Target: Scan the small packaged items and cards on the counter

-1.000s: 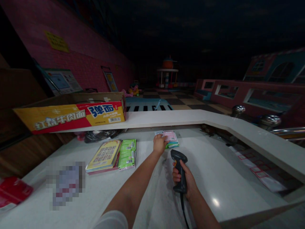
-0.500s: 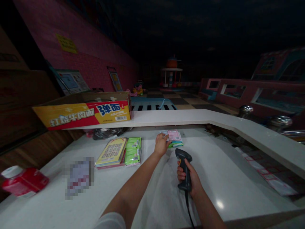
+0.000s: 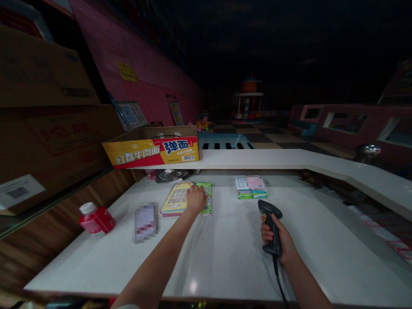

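In the head view, my right hand [image 3: 283, 240] is wrapped around the handle of a black barcode scanner [image 3: 272, 234], whose cord hangs down toward the counter's front edge. My left hand [image 3: 196, 199] lies over the flat green packets [image 3: 208, 206], at the seam with a stack of yellow booklets [image 3: 175, 198]. Its fingers stretch forward over them, though the tips are partly hidden. Apart from both hands, a small pile of pink and light-blue packets [image 3: 254, 183] with green ones beneath sits near the back of the counter.
A red bottle with white cap [image 3: 96, 219] and a pixelated card-like item [image 3: 146, 222] stand on the left of the white counter [image 3: 225, 257]. A raised ledge [image 3: 257, 159] runs along the back, bearing an open yellow-red carton [image 3: 151, 150]. Brown boxes [image 3: 54, 128] are stacked at left.
My left hand has left the pink packet pile and moved left onto the green packets beside the booklets. The right hand still grips the scanner. The view has turned left.
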`<state>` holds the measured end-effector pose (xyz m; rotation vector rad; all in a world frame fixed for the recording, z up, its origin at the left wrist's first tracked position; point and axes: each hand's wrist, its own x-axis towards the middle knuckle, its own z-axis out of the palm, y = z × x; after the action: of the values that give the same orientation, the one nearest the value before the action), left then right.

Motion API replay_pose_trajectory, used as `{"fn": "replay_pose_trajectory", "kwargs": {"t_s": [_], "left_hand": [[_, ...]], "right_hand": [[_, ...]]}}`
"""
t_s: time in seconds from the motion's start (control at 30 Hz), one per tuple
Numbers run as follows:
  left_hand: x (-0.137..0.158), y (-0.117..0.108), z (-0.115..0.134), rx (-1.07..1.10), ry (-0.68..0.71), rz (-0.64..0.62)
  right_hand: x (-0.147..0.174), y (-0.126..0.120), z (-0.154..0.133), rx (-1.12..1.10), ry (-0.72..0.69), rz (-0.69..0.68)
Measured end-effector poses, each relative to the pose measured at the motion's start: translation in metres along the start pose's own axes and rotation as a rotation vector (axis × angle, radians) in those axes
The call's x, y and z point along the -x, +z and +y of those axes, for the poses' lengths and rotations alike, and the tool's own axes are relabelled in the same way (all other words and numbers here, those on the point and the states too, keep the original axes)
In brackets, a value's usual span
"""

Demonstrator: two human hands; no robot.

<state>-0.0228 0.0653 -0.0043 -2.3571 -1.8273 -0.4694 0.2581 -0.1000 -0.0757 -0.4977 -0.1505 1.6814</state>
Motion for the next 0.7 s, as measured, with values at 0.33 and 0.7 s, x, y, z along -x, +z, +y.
{"fn": "replay_pose_trajectory", "kwargs": {"t_s": [0.33,0.7], "left_hand": [[0.003,0.002,0.007,-0.081,0.049,-0.132],[-0.019,0.009,0.022,-0.139,-0.187,-0.002]], "right_hand": [[0.0,-0.003,0.0,0.03,-0.012,0.005],[-0.001,0.002,-0.001,0.0,-0.013,-0.004]]}}
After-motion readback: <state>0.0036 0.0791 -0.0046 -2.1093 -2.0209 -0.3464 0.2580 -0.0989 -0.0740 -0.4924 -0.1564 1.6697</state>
